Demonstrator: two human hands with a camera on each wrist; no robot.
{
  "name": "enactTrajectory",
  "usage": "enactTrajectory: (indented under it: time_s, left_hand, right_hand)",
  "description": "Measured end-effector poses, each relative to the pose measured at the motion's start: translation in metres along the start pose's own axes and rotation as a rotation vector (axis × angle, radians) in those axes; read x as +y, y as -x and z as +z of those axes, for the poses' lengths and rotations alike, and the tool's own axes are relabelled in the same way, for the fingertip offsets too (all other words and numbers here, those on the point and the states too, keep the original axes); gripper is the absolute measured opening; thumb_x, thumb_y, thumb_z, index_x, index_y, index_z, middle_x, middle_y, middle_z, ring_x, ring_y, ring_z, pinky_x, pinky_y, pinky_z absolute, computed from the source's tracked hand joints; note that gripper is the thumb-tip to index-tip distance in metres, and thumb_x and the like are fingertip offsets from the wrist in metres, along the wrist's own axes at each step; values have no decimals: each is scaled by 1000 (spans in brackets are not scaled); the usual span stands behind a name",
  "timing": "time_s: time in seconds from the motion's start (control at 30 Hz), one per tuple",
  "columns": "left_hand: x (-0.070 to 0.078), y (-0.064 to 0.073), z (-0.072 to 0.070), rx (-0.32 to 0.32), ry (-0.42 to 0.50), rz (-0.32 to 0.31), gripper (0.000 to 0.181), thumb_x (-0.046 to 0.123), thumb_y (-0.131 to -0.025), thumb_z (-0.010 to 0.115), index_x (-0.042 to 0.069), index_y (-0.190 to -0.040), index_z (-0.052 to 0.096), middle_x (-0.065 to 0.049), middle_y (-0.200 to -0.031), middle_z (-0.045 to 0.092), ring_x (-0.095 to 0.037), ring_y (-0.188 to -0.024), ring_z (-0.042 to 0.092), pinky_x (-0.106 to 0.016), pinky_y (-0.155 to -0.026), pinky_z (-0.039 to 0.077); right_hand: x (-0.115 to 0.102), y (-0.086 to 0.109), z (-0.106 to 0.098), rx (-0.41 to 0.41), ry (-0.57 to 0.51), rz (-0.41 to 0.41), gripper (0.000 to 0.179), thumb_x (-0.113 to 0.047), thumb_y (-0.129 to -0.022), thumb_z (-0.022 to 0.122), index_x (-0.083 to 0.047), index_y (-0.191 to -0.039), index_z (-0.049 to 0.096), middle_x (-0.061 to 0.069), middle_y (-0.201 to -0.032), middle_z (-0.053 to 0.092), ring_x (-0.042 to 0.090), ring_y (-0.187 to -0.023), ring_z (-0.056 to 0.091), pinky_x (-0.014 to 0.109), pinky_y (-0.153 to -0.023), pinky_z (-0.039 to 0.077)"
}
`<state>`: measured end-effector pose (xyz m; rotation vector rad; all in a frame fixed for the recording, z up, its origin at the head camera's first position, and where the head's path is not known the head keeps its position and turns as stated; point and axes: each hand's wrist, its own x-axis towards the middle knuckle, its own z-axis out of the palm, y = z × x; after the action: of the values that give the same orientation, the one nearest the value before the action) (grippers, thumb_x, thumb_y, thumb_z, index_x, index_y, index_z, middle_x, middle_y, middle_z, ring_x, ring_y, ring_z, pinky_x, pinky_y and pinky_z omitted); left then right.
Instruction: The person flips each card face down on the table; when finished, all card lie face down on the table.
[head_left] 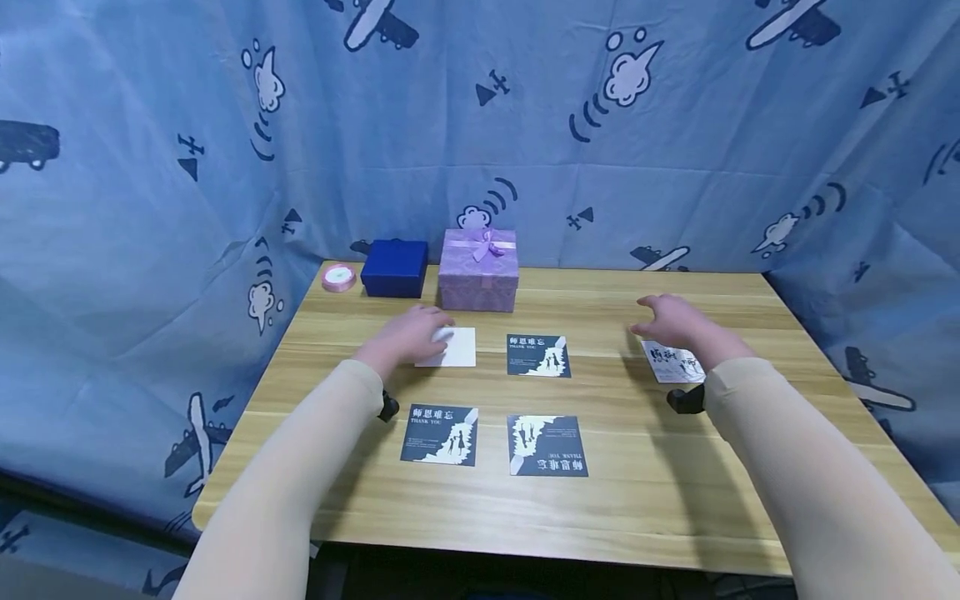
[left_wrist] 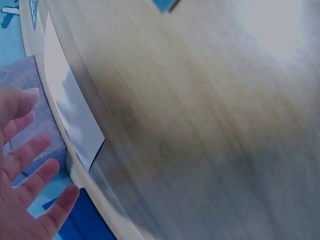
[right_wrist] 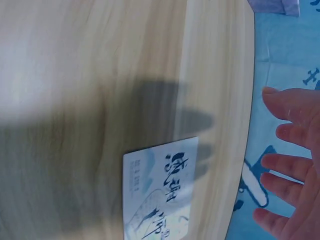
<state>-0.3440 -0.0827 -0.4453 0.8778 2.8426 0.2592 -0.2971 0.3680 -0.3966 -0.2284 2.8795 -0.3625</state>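
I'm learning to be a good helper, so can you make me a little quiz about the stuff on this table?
1. How many dark cards lie on the table?
2. True or false: the blue box stands between the pink ribbon roll and the purple box.
3. Which hand is nearer the white card with black writing?

Key:
1. Three.
2. True.
3. The right hand.

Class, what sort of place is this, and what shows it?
Likely an indoor, curtained-off workspace: a blue curtain hangs behind a wooden table with cards and a purple box.
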Motion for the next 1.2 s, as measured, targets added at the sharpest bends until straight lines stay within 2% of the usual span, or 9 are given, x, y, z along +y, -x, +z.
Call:
enactTrajectory:
  time_s: [0.17,0.33,0.43,0.53,0.63,0.8,0.97,1.2]
  left_hand:
    - [-14,4,0,-4,25,-73,49,31,-100,64,16,-146,57,-12,-159,47,-36,-149,38,-51,-123,32]
    - [-37,10,3,25,45,-173,49,33,-105,54,11,-149,53,-17,-158,45,-41,-148,38,-55,-121,34]
    - [-45,17,2,33,45,-243,52,37,-107,47,9,-151,50,-19,-160,42,-43,-150,35,-59,-121,33]
    - [-50,20,1,31,54,-276,56,42,-107,44,9,-152,49,-20,-162,39,-44,-151,32,-61,-121,31]
    - [-52,20,1,28,62,-284,57,44,-107,43,9,-152,50,-20,-162,39,-44,-152,31,-61,-122,29]
    - [-53,17,-2,29,64,-287,56,43,-107,44,9,-150,53,-19,-161,42,-42,-150,35,-57,-123,30]
    - [-53,16,1,17,56,-276,56,43,-107,44,8,-149,54,-19,-159,44,-43,-149,37,-55,-123,30]
    - [-55,20,11,17,39,-285,56,44,-107,45,8,-148,54,-18,-158,45,-42,-149,38,-55,-123,31]
  right_hand:
    - [-7,-6,6,-1,30,-20,74,-32,-98,69,10,-151,40,45,-149,36,64,-137,32,72,-114,29]
    - [-33,-17,10,0,37,-38,79,-39,-94,73,3,-153,42,41,-149,37,60,-136,32,73,-111,32]
    - [-49,-25,15,-25,36,-54,82,-43,-92,74,0,-155,42,38,-152,36,57,-138,33,73,-112,32]
    - [-62,-32,22,-47,46,-80,86,-46,-90,76,-1,-155,42,38,-153,35,58,-139,33,73,-113,31]
    - [-75,-39,30,-57,55,-105,89,-47,-88,78,-1,-155,42,38,-153,36,57,-140,34,73,-113,31]
    - [-94,-47,49,-28,112,-141,98,-57,-82,82,-1,-153,45,36,-145,44,51,-132,42,67,-111,38]
    - [-110,-50,64,-17,151,-119,100,-65,-76,83,-5,-148,50,30,-146,44,48,-133,40,71,-111,35]
    - [-120,-52,75,-42,109,-101,101,-62,-73,87,-2,-145,49,29,-144,45,48,-132,41,73,-110,33]
